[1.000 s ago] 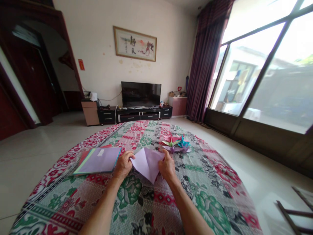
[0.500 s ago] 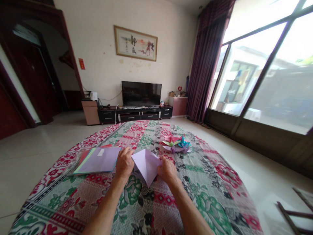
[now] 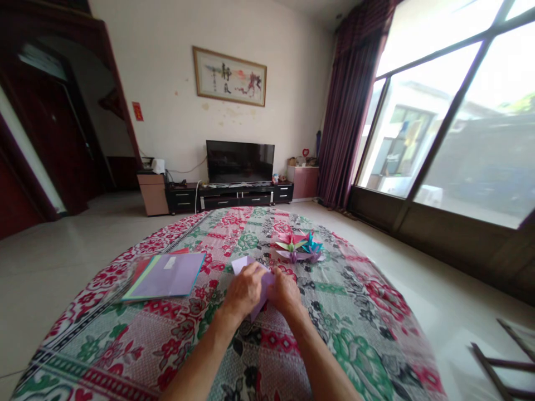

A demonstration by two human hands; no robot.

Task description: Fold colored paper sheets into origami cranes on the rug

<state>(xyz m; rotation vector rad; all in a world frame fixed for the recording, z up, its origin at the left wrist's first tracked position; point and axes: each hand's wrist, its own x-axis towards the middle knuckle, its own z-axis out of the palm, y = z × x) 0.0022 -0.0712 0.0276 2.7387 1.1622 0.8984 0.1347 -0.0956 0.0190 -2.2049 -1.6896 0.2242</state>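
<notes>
A partly folded sheet of lilac origami paper is between my hands at the middle of the table. My left hand lies across the paper, its fingers closed on it near the centre and hiding much of the folds. At the paper's right edge, my right hand pinches it between thumb and fingers. The two hands are close together, almost touching. One paper point shows below them. Just beyond my right hand sit several folded paper cranes in pink, green, blue and purple.
A stack of coloured paper sheets, purple on top, lies left of my hands. The round table wears a flowered tablecloth. Beyond it stand a television and a low black cabinet. Dark wooden furniture is at lower right.
My left hand has moved right from the paper's left corner onto its middle, towards my right hand. The paper's left part is now folded up. My right hand stays at the right edge.
</notes>
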